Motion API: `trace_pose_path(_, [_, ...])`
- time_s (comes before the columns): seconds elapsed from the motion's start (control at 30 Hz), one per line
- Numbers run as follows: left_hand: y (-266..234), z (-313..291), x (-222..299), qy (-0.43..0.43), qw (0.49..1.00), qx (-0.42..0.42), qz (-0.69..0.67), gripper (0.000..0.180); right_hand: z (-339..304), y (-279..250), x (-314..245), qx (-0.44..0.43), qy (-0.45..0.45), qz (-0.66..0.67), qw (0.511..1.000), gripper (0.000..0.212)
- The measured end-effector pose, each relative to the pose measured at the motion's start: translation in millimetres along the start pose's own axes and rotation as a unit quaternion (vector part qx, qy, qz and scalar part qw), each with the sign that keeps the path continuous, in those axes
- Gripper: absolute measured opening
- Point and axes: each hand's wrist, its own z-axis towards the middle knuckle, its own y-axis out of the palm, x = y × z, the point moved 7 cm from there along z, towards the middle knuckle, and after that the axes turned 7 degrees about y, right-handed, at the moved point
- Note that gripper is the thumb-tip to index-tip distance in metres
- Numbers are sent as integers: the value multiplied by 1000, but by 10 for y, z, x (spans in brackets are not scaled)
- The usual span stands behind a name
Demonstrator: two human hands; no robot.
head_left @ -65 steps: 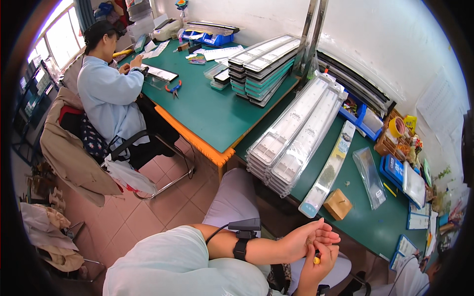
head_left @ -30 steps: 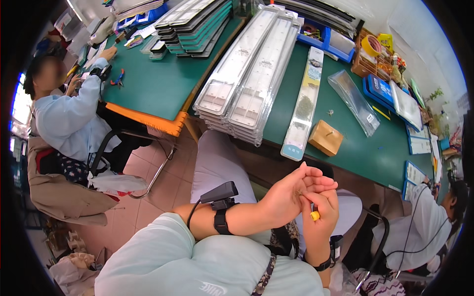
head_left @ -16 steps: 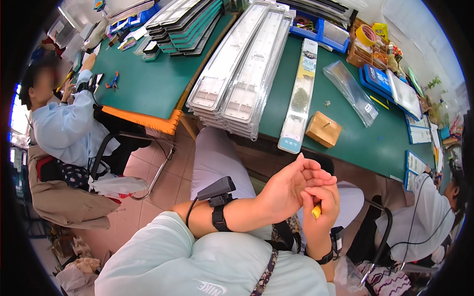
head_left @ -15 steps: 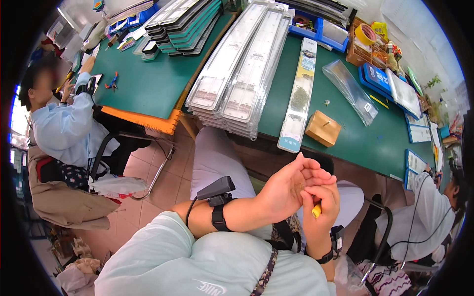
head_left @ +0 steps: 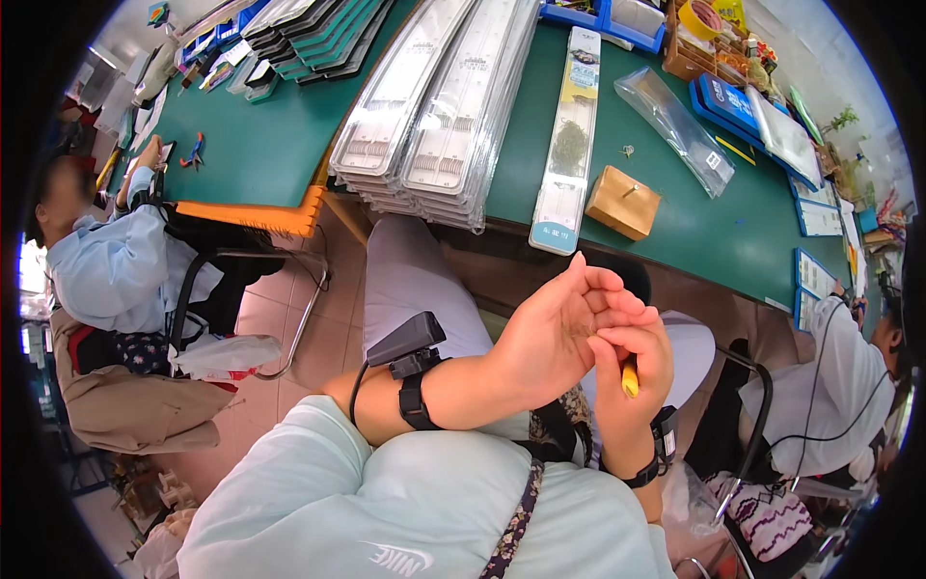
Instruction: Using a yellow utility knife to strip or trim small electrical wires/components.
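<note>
My left hand is raised over my lap, cupped with its fingers curled toward the right. I cannot make out what lies in its palm. My right hand presses against those fingers from below and grips a small yellow-handled tool, tip toward the left palm. A black device is strapped to my left forearm, and a black band to my right wrist. Nearest on the green table is a small wooden block.
A long narrow blister card and a stack of long clear plastic trays lie on the table, with a clear bag beyond. One seated person works at the left, another at the right. A chair stands on the tiled floor.
The view has tilted down and my hands have risen a little in the picture. The right hand's tool has shifted from end-on to pointing up at the left palm.
</note>
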Motion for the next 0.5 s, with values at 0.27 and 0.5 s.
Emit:
trace_pose_path(0.27, [-25, 3, 4, 2, 1000, -22, 0, 40, -32, -19, -3, -4, -24, -21, 999, 17])
trace_pose_path(0.5, [-134, 15, 38, 4, 998, 66, -24, 33, -52, -52, 45, -25, -15, 43, 999, 13])
